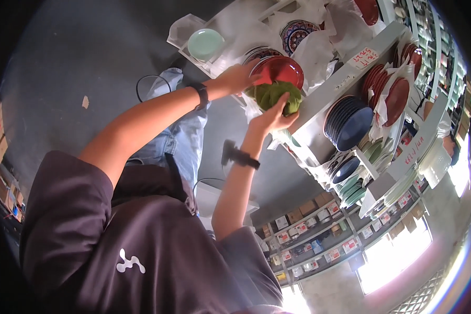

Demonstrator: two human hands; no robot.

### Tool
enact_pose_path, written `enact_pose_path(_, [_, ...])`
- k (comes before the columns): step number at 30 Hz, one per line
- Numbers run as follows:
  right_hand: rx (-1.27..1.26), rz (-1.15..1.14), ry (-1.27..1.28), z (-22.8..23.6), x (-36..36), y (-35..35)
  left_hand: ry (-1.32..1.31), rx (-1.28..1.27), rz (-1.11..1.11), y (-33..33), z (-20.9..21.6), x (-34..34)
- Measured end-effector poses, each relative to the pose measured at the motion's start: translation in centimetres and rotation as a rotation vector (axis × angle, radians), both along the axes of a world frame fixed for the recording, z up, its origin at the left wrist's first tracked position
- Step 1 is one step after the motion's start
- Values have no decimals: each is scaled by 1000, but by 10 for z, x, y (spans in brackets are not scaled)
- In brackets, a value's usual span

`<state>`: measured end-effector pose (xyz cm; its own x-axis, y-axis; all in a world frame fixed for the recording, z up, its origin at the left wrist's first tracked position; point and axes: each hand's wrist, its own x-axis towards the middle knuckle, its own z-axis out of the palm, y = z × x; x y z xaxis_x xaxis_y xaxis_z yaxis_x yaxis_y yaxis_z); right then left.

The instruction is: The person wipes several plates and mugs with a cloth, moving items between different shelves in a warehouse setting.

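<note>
A glossy red plate (281, 69) is held over the shelf edge, its left rim between the thumb and fingers of my left hand (236, 79). My right hand (277, 116) is closed on a bunched olive-green cloth (273, 96), which lies against the near part of the plate and covers it there. Directly behind the red plate, the rim of a patterned plate (262, 52) shows. Farther back sits another patterned plate (298, 34) with blue and red rings, partly under white wrapping. A pale green plate (205, 45) stands left of these, near the shelf corner.
White wrapping sheets (317, 57) lie loosely on the white shelf (324, 104). Next to it are stacks of dark blue plates (347, 125) and red plates (393, 98), with green dishes (352, 191) nearer. Racks of boxes (309, 230) line the wall. Grey floor (89, 63) stretches to the left.
</note>
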<state>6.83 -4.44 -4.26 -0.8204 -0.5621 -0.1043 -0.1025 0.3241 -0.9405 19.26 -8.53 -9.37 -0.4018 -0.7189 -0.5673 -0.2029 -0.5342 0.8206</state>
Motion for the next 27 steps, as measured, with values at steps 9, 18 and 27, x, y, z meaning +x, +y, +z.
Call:
enact_pose_path(9, [191,565,382,-73,-27,-30,-156,-295,-118,1,-45,-28])
enact_pose_path(18, [402,387,549,-91,-90,-24,38,-155,-33,1,-37,-29])
enact_pose_path(27, [318,748,674,-80,-50,-3,46,-117,2,4,-35,-27])
